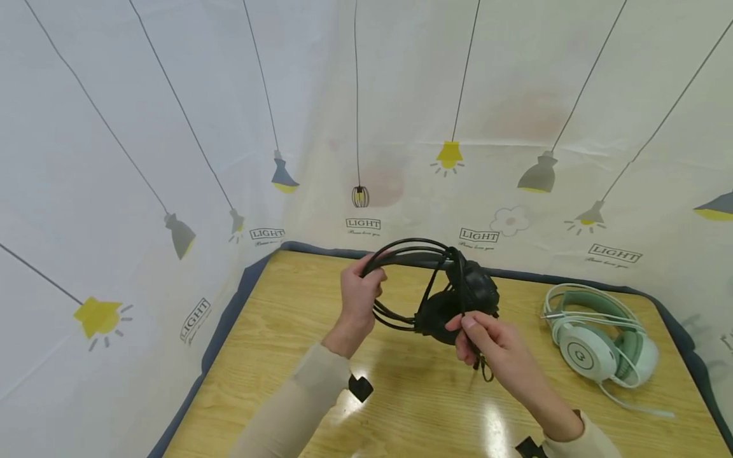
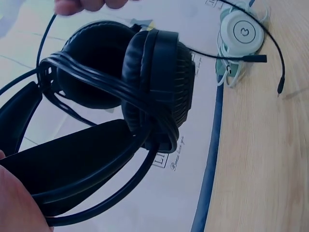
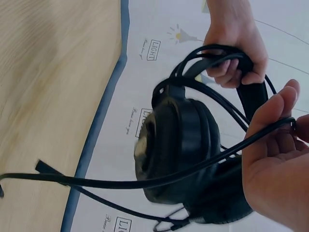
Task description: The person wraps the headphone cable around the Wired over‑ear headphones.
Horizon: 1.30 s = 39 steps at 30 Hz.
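A pair of black over-ear headphones is held up above the table, its ear cups toward the right. My left hand grips the headband, together with loops of the black cable. Several cable strands wrap across the ear cups in the left wrist view. With thumb and fingers, my right hand pinches a length of the cable beside the lower ear cup. From that pinch the cable runs across the front of the headphones in the right wrist view. A thin plug end dangles free in the left wrist view.
On the right side of the wooden table lies a pale green headset, its light cable looped around it. A white cloth printed with hanging lamps rises behind the table, with a dark blue border along the edge.
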Each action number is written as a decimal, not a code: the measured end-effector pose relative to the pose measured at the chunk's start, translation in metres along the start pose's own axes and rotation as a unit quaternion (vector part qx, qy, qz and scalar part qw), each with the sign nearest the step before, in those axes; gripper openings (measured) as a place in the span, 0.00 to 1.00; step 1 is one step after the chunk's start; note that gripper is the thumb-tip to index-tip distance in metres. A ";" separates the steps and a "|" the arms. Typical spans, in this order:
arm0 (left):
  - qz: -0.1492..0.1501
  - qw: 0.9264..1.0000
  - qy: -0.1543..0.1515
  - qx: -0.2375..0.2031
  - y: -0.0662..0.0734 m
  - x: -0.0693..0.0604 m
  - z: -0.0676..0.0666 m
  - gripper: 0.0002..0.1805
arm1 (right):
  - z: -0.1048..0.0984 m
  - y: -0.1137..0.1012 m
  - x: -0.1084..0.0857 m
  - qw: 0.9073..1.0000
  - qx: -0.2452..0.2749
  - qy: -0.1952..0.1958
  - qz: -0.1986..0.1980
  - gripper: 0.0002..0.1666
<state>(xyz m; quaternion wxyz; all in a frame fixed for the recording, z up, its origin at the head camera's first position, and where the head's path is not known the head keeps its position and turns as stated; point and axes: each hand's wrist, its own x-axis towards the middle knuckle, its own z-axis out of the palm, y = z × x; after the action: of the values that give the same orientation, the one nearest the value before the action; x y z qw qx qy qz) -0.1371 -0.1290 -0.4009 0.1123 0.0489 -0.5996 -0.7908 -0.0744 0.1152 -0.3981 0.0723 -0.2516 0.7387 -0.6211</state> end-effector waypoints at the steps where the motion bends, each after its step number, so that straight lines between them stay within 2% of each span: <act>1: 0.001 1.000 0.002 -0.005 0.000 -0.001 0.001 0.23 | 0.002 0.000 0.001 1.000 0.001 0.001 0.002 0.20; 6: -0.001 0.999 0.018 -0.035 0.002 -0.006 0.004 0.24 | 0.011 0.003 0.002 1.000 0.006 -0.002 0.002 0.21; 13: -0.002 0.995 0.038 -0.091 0.006 -0.009 0.006 0.20 | 0.021 0.004 0.000 1.000 0.010 -0.011 0.021 0.21; 16: -0.009 0.994 0.038 -0.098 0.007 -0.010 0.007 0.21 | 0.023 0.005 -0.001 1.000 0.004 -0.004 0.021 0.20; 22: -0.042 0.989 0.037 -0.139 0.007 -0.005 0.011 0.23 | 0.029 0.009 -0.003 0.999 -0.019 0.007 0.028 0.20; 27: -0.061 0.983 0.039 -0.168 0.008 -0.004 0.014 0.23 | 0.034 0.015 -0.005 0.999 -0.027 0.001 0.027 0.19; 33: -0.073 0.980 0.035 -0.179 0.012 -0.006 0.018 0.23 | 0.037 0.019 -0.007 0.999 -0.022 -0.001 0.028 0.19; 39: -0.086 0.974 0.019 -0.209 0.017 -0.009 0.021 0.24 | 0.038 0.023 -0.008 0.998 -0.030 -0.021 0.053 0.21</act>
<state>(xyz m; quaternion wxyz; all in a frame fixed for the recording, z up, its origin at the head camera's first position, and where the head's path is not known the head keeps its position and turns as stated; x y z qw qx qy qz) -0.1306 -0.1112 -0.3796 0.0628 0.0909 -0.4123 -0.9043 -0.0584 0.0881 -0.4297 0.1133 -0.2275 0.7675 -0.5886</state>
